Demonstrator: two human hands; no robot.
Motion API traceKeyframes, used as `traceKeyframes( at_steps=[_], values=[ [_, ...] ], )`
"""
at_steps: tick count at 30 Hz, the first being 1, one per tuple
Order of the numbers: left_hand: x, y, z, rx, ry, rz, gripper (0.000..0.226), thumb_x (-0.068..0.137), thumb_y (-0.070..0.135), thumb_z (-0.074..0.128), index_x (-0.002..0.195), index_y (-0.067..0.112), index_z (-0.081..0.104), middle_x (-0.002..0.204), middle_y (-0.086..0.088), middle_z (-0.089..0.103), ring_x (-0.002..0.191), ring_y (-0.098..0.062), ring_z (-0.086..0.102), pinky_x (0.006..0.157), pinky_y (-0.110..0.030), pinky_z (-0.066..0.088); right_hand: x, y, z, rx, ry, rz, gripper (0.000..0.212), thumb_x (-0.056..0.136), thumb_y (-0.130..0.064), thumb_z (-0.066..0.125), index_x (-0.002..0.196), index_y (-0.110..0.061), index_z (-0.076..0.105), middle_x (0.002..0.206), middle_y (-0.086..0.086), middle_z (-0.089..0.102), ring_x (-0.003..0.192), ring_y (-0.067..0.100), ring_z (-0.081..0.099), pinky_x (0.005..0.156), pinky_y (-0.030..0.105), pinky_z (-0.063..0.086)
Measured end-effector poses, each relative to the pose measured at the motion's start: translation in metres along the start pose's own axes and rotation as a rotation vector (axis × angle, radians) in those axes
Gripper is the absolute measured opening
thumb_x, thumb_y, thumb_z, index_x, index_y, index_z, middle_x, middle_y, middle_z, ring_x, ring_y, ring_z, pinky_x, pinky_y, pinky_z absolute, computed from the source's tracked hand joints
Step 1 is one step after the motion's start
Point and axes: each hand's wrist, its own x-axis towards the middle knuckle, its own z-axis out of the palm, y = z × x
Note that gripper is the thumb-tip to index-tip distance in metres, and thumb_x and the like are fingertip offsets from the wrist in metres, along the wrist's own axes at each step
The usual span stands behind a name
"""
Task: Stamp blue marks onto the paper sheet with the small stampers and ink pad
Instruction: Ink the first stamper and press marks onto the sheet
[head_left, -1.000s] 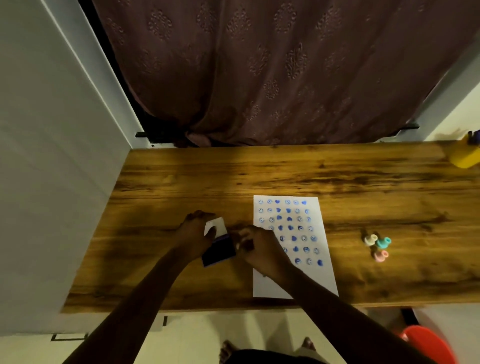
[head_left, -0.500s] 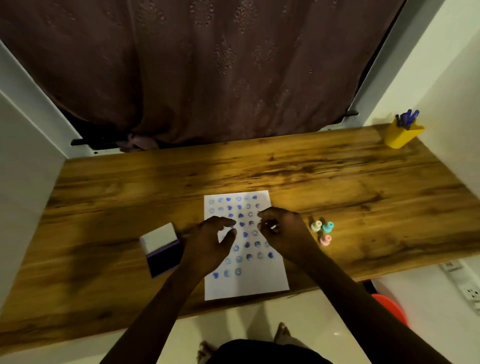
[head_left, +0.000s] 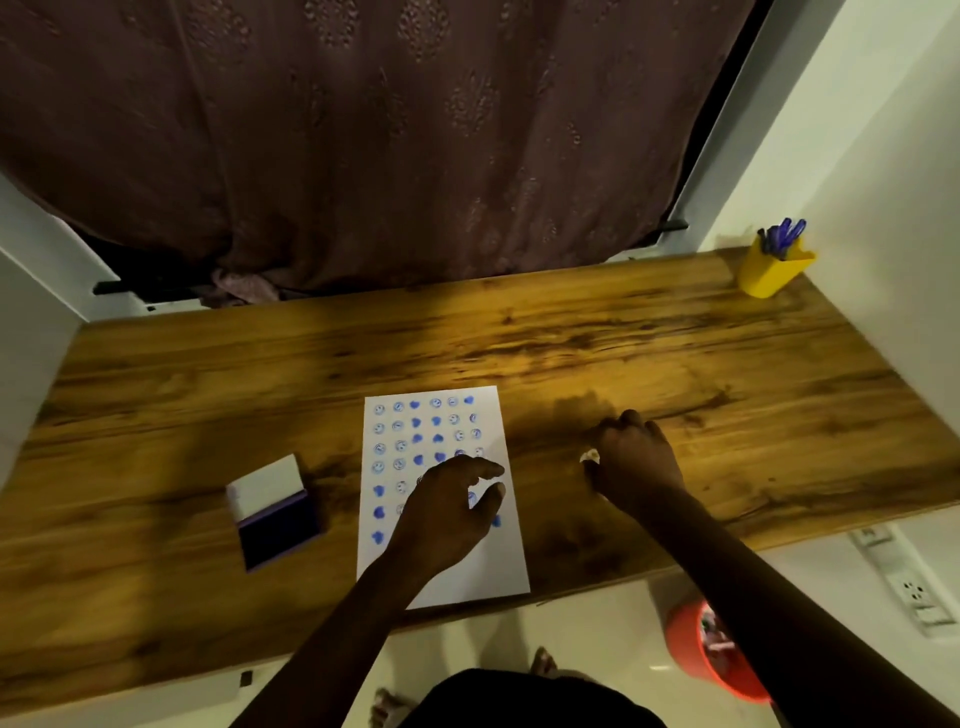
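The white paper sheet (head_left: 457, 577) lies near the table's front edge, with rows of blue smiley and heart marks on its upper part. My left hand (head_left: 447, 514) hovers over the sheet's lower rows, fingers apart and holding nothing. The open ink pad (head_left: 278, 527) with its raised white lid sits left of the sheet. My right hand (head_left: 631, 457) rests on the table right of the sheet, fingers curled around a small pale stamper (head_left: 589, 456) that peeks out at the thumb. The other stampers are hidden under that hand.
A yellow cup (head_left: 769, 275) with blue pens stands at the table's far right corner. A dark curtain (head_left: 363, 145) hangs behind the wooden table (head_left: 571, 343). On the floor to the right are a red bucket (head_left: 691, 660) and a white power strip (head_left: 906, 582).
My right hand has moved from the ink pad across the sheet to the table on its right. My left hand left the ink pad and now hovers over the sheet.
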Motion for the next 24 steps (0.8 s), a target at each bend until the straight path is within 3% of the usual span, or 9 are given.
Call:
traceKeyframes(
  at_steps=[4,6,8,10,12,16,18,21,24],
  values=[
    [0.001,-0.001,-0.002,-0.018,0.008,-0.002,0.026,0.094,0.044,0.065,0.119,0.039,0.068,0.121,0.017,0.069,0.101,-0.001,0.064,0.093,-0.025,0.055,0.006,0.002,0.004,-0.044,-0.006,-0.043,0.037,0.094,-0.044,0.052,0.108,-0.015,0.069,0.113,0.006,0.07,0.123,0.027,0.051,0.102,0.043,0.041],
    [0.002,-0.001,-0.006,-0.05,0.041,-0.005,0.026,0.094,0.038,0.068,0.119,0.034,0.069,0.119,0.013,0.071,0.098,-0.002,0.066,0.092,-0.027,0.057,0.005,-0.002,-0.001,0.046,0.049,-0.06,0.034,0.094,-0.047,0.055,0.106,-0.019,0.072,0.107,0.002,0.072,0.117,0.025,0.054,0.097,0.04,0.045],
    [0.005,-0.001,-0.012,-0.09,0.06,-0.02,0.028,0.094,0.036,0.069,0.121,0.03,0.07,0.119,0.011,0.073,0.095,-0.003,0.067,0.09,-0.023,0.058,0.003,-0.009,-0.01,0.255,0.113,-0.078,0.029,0.094,-0.047,0.06,0.103,-0.023,0.075,0.099,-0.002,0.074,0.105,0.021,0.06,0.086,0.037,0.052],
    [0.006,0.002,-0.02,-0.131,0.053,-0.021,0.033,0.095,0.036,0.068,0.126,0.028,0.069,0.121,0.011,0.073,0.093,0.001,0.067,0.081,-0.009,0.052,0.0,-0.021,-0.021,0.558,0.103,-0.084,0.025,0.094,-0.044,0.065,0.098,-0.023,0.079,0.089,-0.006,0.076,0.086,0.01,0.066,0.073,0.031,0.055],
    [0.006,0.004,-0.029,-0.188,0.035,-0.015,0.038,0.095,0.036,0.068,0.132,0.028,0.067,0.121,0.013,0.072,0.092,0.005,0.067,0.071,-0.002,0.05,-0.002,-0.037,-0.031,0.818,0.045,-0.063,0.023,0.093,-0.041,0.07,0.09,-0.021,0.08,0.074,-0.01,0.073,0.066,0.0,0.063,0.062,0.021,0.047],
    [-0.003,0.003,-0.049,-0.278,0.063,-0.012,0.036,0.091,0.035,0.074,0.126,0.028,0.071,0.1,0.023,0.07,0.087,0.019,0.066,0.075,0.0,0.051,-0.009,-0.074,-0.043,1.154,-0.119,-0.031,0.022,0.091,-0.039,0.074,0.088,-0.018,0.082,0.082,-0.003,0.08,0.076,0.012,0.073,0.069,0.025,0.052],
    [-0.009,-0.002,-0.057,-0.307,0.086,0.004,0.029,0.088,0.029,0.078,0.117,0.029,0.075,0.093,0.028,0.071,0.087,0.022,0.065,0.077,0.0,0.051,-0.014,-0.09,-0.046,1.211,-0.153,-0.057,0.023,0.09,-0.041,0.073,0.088,-0.02,0.082,0.082,-0.003,0.081,0.068,0.003,0.071,0.059,0.014,0.05],
    [-0.021,-0.017,-0.071,-0.348,0.135,0.023,0.025,0.085,0.025,0.082,0.107,0.036,0.077,0.095,0.031,0.072,0.094,0.015,0.069,0.081,-0.004,0.053,-0.02,-0.116,-0.051,1.28,-0.191,-0.058,0.026,0.09,-0.045,0.072,0.091,-0.02,0.081,0.082,-0.004,0.08,0.063,-0.001,0.068,0.052,0.01,0.047],
    [-0.032,-0.031,-0.083,-0.392,0.161,-0.016,0.026,0.084,0.027,0.082,0.109,0.03,0.078,0.101,0.025,0.075,0.098,0.004,0.073,0.085,-0.015,0.058,-0.025,-0.14,-0.051,1.289,-0.241,-0.032,0.032,0.092,-0.053,0.067,0.093,-0.023,0.077,0.078,-0.008,0.08,0.062,-0.001,0.07,0.05,0.01,0.046]
  ],
)
